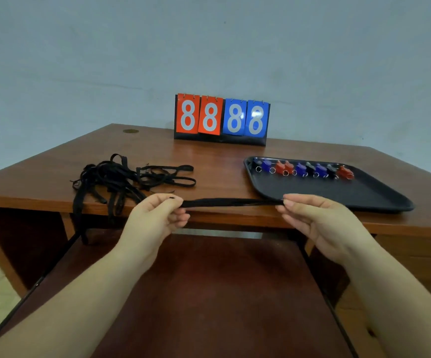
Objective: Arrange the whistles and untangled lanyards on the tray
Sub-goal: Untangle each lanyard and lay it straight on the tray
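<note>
A black lanyard [232,202] is stretched flat and level between my two hands, just in front of the table's front edge. My left hand [157,215] pinches its left end, and my right hand [312,215] pinches its right end. On the table's left lies a tangled heap of black lanyards [121,177], with some straps hanging over the front edge. A black tray [338,195] sits on the right. Along the tray's far side stand several whistles [304,169] in a row, red, blue and black, each with a metal ring.
A flip scoreboard [222,120] showing 8888 in red and blue stands at the back of the brown wooden table [209,161]. Below my arms a pull-out shelf [196,293] juts out from under the table. A grey wall is behind.
</note>
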A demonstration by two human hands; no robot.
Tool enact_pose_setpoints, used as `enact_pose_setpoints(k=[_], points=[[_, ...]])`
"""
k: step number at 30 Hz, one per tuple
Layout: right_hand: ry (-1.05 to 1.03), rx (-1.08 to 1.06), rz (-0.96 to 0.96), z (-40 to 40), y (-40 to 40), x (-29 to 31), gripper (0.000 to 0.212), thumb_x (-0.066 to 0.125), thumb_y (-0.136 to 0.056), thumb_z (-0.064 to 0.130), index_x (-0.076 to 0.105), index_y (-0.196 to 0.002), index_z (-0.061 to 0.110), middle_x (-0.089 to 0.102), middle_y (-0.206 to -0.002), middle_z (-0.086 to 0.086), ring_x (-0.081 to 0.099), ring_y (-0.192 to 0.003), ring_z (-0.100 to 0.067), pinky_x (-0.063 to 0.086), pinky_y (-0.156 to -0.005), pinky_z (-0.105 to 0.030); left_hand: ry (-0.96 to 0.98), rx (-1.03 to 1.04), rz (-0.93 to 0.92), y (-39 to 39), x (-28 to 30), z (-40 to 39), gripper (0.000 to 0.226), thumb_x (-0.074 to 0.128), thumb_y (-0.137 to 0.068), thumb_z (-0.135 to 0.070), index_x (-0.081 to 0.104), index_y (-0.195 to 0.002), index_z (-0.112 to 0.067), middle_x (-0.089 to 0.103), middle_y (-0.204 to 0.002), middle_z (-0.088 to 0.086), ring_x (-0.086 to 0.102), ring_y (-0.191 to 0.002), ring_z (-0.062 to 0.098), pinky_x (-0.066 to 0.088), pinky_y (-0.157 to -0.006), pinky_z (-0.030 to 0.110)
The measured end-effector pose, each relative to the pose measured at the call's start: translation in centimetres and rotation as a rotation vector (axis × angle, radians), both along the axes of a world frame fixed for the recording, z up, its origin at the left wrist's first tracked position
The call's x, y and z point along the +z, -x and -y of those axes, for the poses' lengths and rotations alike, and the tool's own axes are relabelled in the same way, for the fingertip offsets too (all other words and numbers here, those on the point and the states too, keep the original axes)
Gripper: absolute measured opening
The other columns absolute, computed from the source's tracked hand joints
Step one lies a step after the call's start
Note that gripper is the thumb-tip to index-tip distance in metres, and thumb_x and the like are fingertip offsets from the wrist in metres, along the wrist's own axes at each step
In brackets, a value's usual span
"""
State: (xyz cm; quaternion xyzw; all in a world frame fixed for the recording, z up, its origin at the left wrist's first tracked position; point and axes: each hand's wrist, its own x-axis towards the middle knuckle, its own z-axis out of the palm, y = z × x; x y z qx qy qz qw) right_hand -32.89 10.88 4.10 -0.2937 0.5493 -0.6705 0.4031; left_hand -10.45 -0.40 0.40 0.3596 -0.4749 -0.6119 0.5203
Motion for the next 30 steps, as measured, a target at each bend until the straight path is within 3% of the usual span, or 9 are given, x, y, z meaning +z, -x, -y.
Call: enact_pose_setpoints(k=[3, 7, 12, 17, 20, 24, 30], points=[[-0.019, -0.062, -0.034, 0.3, 2.3, 1.0, 0.013, 0.061, -0.082, -0.005, 0.066, -0.091, 0.003, 0.073, -0.076, -0.007, 0.073, -0.073, -0.014, 0.058, -0.063, -0.018, 0.043, -0.069, 0.04, 2.0, 1.6, 0.7, 0.003, 0.06, -0.088, -0.011, 0.063, -0.087, -0.01, 0.066, -0.069, 0.004, 0.066, -0.061, 0.011, 0.055, -0.059, 0.021], [-0.071, -0.13, -0.15, 0.9, 5.2, 1.3, 0.011, 0.064, -0.081, -0.005, 0.065, -0.09, 0.001, 0.071, -0.081, -0.012, 0.071, -0.08, -0.017, 0.058, -0.068, -0.021, 0.087, -0.138, 0.109, 5.3, 3.2, 2.0, 0.009, 0.062, -0.087, -0.011, 0.063, -0.093, -0.005, 0.067, -0.075, 0.008, 0.069, -0.06, 0.008, 0.058, -0.06, 0.019], [-0.228, -0.183, -0.583, 2.0, 9.4, 1.8, 0.01, 0.068, -0.081, 0.005, 0.066, -0.091, 0.007, 0.072, -0.087, -0.008, 0.071, -0.079, -0.013, 0.058, -0.065, -0.019, 0.179, -0.164, 0.289, 9.3, 3.7, 4.3, 0.013, 0.064, -0.086, -0.011, 0.064, -0.095, -0.001, 0.067, -0.076, 0.01, 0.065, -0.054, 0.003, 0.054, -0.055, 0.013], [-0.404, -0.182, -0.87, 4.4, 13.5, 1.9, 0.007, 0.07, -0.08, 0.015, 0.064, -0.084, 0.014, 0.069, -0.079, -0.002, 0.068, -0.075, -0.012, 0.055, -0.071, -0.025, 0.267, -0.165, 0.45, 13.2, 3.9, 6.9, 0.012, 0.067, -0.084, -0.011, 0.067, -0.092, -0.002, 0.069, -0.077, 0.01, 0.062, -0.05, 0.0, 0.052, -0.054, 0.01], [-0.492, -0.132, -1.003, 5.9, 15.6, 1.9, 0.008, 0.069, -0.082, 0.019, 0.061, -0.08, 0.017, 0.069, -0.075, -0.001, 0.065, -0.07, -0.01, 0.052, -0.066, -0.021, 0.352, -0.162, 0.601, 15.1, 3.3, 8.5, 0.009, 0.071, -0.082, -0.013, 0.068, -0.087, -0.006, 0.069, -0.07, 0.003, 0.06, -0.048, -0.003, 0.05, -0.053, 0.013], [-0.52, -0.11, -1.137, 7.9, 18.0, 1.7, 0.011, 0.069, -0.083, 0.02, 0.06, -0.077, 0.022, 0.068, -0.078, 0.0, 0.063, -0.072, -0.011, 0.049, -0.068, -0.022, 0.488, -0.091, 0.788, 17.1, 3.3, 10.3, 0.008, 0.074, -0.078, -0.027, 0.07, -0.079, -0.02, 0.068, -0.071, -0.006, 0.063, -0.065, 0.001, 0.042, -0.062, 0.016], [-0.591, -0.1, -1.291, 10.7, 20.5, 1.2, 0.012, 0.068, -0.083, 0.025, 0.058, -0.077, 0.027, 0.063, -0.083, 0.006, 0.059, -0.08, -0.012, 0.052, -0.079, -0.031, 0.591, -0.047, 0.935, 19.6, 3.4, 11.9, 0.016, 0.072, -0.08, -0.031, 0.071, -0.09, -0.018, 0.061, -0.079, -0.009, 0.056, -0.077, 0.006, 0.041, -0.068, 0.019]])
